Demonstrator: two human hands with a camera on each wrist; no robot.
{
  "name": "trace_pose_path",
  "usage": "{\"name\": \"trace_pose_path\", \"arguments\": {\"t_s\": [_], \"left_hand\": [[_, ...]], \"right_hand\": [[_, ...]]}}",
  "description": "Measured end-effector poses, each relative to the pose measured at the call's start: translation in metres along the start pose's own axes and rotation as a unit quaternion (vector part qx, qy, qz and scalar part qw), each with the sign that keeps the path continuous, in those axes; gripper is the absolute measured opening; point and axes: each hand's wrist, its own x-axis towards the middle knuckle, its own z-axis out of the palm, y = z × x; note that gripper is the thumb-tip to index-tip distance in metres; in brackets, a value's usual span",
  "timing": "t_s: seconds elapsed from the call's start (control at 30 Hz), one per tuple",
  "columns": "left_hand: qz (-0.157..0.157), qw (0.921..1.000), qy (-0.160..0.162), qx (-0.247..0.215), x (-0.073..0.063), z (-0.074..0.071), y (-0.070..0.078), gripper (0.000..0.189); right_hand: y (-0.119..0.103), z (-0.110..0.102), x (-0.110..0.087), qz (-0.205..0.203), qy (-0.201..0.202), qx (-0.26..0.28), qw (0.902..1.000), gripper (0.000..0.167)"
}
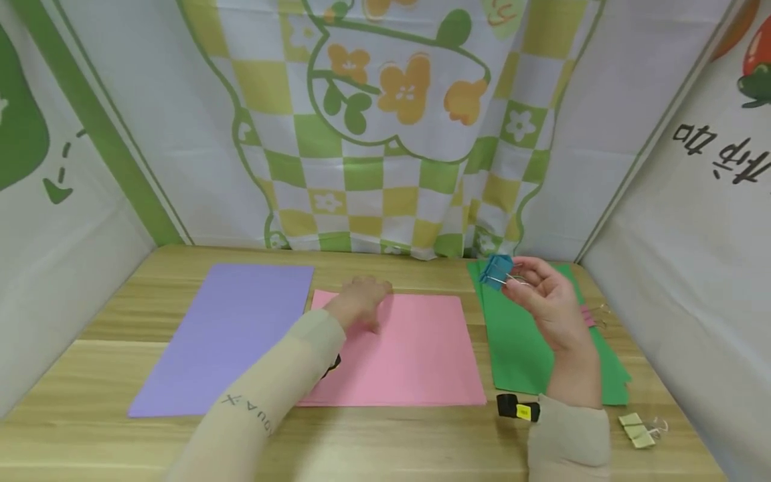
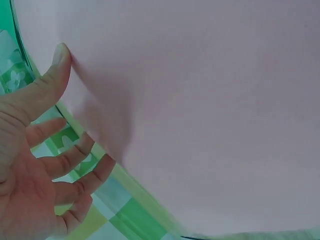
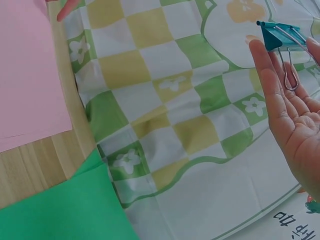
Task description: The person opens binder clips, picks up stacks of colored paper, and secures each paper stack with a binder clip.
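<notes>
A teal binder clip (image 1: pixel 497 270) with wire handles is pinched between the thumb and fingers of my right hand (image 1: pixel 545 301), raised over the green paper (image 1: pixel 521 358). The right wrist view shows this clip (image 3: pixel 282 37) with one wire handle hanging down. My left hand (image 1: pixel 361 302) is at the far edge of the pink paper stack (image 1: pixel 415 355). In the left wrist view its thumb (image 2: pixel 59 67) lies over the pink sheet, and its other fingers spread near the edge, curled round nothing.
Purple paper (image 1: pixel 235 335) lies on the wooden table (image 1: pixel 72 388) at the left. A pink binder clip (image 1: pixel 587 316) sits on the green paper's right edge. A yellow binder clip (image 1: pixel 636 430) lies at the front right. A checkered curtain (image 1: pixel 373 181) hangs behind.
</notes>
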Motion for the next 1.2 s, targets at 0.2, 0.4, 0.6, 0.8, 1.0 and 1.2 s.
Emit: {"name": "trace_pose_path", "arguments": {"t_s": [0.2, 0.4, 0.6, 0.8, 1.0, 1.2], "left_hand": [[-0.015, 0.9995, -0.029, 0.000, 0.002, 0.000, -0.002, 0.102], [-0.024, 0.9981, -0.054, -0.016, 0.001, 0.002, -0.005, 0.099], [-0.029, 0.9954, -0.091, 0.000, -0.002, 0.001, -0.008, 0.103], [-0.030, 0.9964, -0.079, -0.004, -0.004, -0.001, -0.017, 0.090], [0.006, 0.9974, -0.059, -0.042, -0.005, -0.002, -0.026, 0.063], [0.077, 0.9928, -0.064, -0.066, -0.009, -0.011, -0.034, 0.040]], "right_hand": [[-0.004, 0.000, 0.000, 0.003, -0.002, -0.011, 0.9999, 0.031], [-0.001, 0.001, 0.000, 0.010, -0.006, -0.023, 0.9997, 0.030], [0.003, 0.003, -0.001, 0.020, -0.010, -0.021, 0.9995, 0.029], [0.002, 0.005, 0.000, 0.025, 0.001, -0.016, 0.9996, 0.031], [0.002, 0.009, 0.005, 0.044, 0.013, 0.006, 0.9989, 0.034], [0.004, 0.012, 0.008, 0.056, 0.009, 0.023, 0.9981, 0.025]]}}
